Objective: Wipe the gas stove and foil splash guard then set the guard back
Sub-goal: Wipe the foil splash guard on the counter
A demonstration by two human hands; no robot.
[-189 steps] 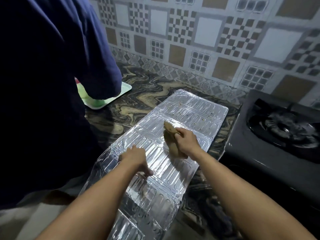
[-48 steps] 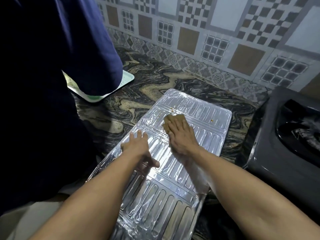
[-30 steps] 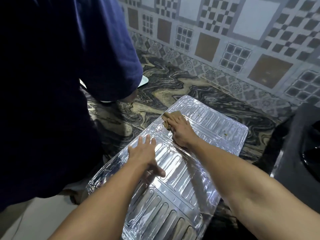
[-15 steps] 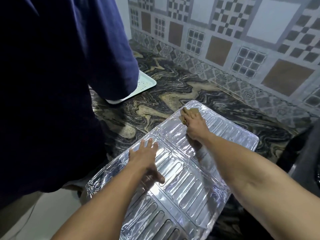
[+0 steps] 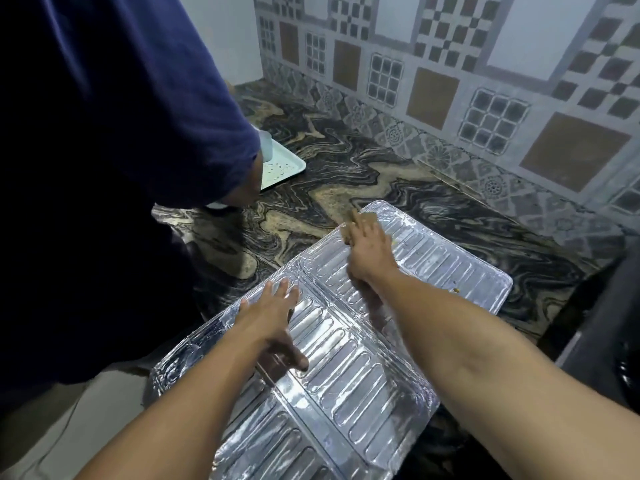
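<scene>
The foil splash guard (image 5: pixel 346 358) lies flat on the marbled countertop (image 5: pixel 346 181), one end hanging past the counter's front edge. The left hand (image 5: pixel 273 317) rests near the guard's middle fold, palm down, fingers straight and spread, pressing the foil. The right hand (image 5: pixel 369 244) lies at the guard's far corner, fingers extended flat over what seems to be a brown cloth (image 5: pixel 356 216); only a blurred sliver of it shows beyond the fingertips, so how it is held cannot be told. A few small crumbs sit on the guard's far panel, right of that hand. The dark gas stove (image 5: pixel 609 327) stands just right of the guard. Left of the guard another person's dark blue sleeve (image 5: pixel 138 116) hangs over a pale tray (image 5: pixel 284 166). Patterned wall tiles (image 5: pixel 450 81) rise behind the guard.
</scene>
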